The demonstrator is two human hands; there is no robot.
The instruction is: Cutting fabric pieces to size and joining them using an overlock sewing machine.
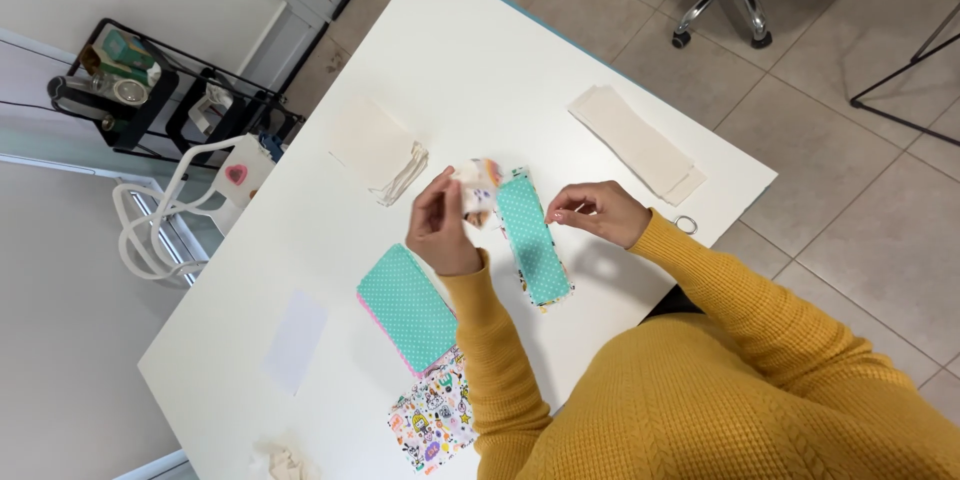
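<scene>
A person in a mustard-yellow knit sweater sat at a white table (480,70), seen from above. The left hand (443,227) was raised over the table with its fingers pinched shut on a small patterned fabric piece (480,190), white with colourful prints. The piece stood up from the fingertips, its far end touching the top of a teal strip (533,238).

The teal strip, dotted with white, lay flat just to the right of that grip, running from the pinched piece back toward the person. A printed layer peeked out under its near end.

The right hand (598,212) hovered just right of the strip's upper end. Its fingers were curled narrowly together; whether they held anything could not be told.

Below and to the left of the left hand's grip lay a teal stack (407,306) of dotted rectangles with a pink edge. Nearer the person, a cartoon-print square (432,422) lay partly under the left sleeve.

Beyond the grip, a stack of cream squares (378,150) sat up and to the left. Well to the right, beyond the right hand, lay long cream strips (637,143). A white paper slip (296,341) lay far left of the teal stack.
</scene>
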